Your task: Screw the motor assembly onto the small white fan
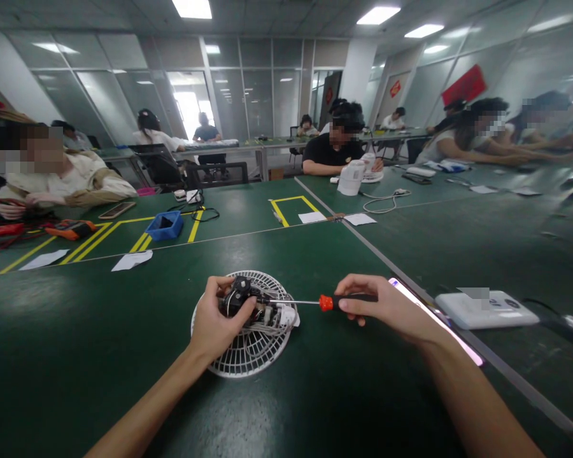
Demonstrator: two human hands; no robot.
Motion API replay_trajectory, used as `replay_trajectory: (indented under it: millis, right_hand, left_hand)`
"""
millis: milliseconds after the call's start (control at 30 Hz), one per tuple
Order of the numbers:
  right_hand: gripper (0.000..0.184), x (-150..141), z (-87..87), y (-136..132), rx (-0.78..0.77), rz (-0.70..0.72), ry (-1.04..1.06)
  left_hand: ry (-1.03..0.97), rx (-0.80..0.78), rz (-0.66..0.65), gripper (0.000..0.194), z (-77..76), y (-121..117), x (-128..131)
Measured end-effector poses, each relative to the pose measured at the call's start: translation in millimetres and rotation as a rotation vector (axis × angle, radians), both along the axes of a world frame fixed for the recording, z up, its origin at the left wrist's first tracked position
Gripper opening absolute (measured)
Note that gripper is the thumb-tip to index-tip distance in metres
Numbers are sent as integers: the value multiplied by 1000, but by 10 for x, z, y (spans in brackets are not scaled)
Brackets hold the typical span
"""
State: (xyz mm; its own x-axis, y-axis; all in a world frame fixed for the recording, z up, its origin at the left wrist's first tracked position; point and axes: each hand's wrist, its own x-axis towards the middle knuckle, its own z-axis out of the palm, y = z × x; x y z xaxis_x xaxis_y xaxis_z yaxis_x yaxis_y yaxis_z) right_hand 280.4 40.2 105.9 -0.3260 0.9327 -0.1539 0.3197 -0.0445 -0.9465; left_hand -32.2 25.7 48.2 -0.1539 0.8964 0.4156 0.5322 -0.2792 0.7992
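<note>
A round white fan grille [248, 359] lies on the green table, and on it rests a black fan motor [239, 296] with wires and a white plastic part [286, 315] at its right side. My left hand [219, 318] is closed around the motor, thumb and fingers on its sides. In my right hand [370, 302] is a screwdriver [327, 303] with a red and black handle, held level. Its shaft points left and the tip reaches the motor's right side; where exactly the tip sits is too small to tell.
A long glowing strip [434, 321] and a white device [487, 308] with a cable lie right of my right hand. Farther off are a blue bin [165, 226], an orange meter [71, 229], paper sheets [132, 259] and a white fan part [352, 177]. Several people sit around the tables.
</note>
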Motion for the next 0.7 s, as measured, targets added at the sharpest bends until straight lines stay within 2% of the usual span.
replay_trajectory:
  millis: [367,567,700]
  right_hand:
    - [45,-28,-103,56,-45,-80,74]
    - [41,-63,-96,43,-137,-54,-28]
    - [43,-62,-93,47,-96,-45,-58]
  left_hand:
    - [1,-17,-6,40,43,62,47]
    - [9,16,-8,39,-18,57,16]
    - [28,10,-32,39,-55,46,-19]
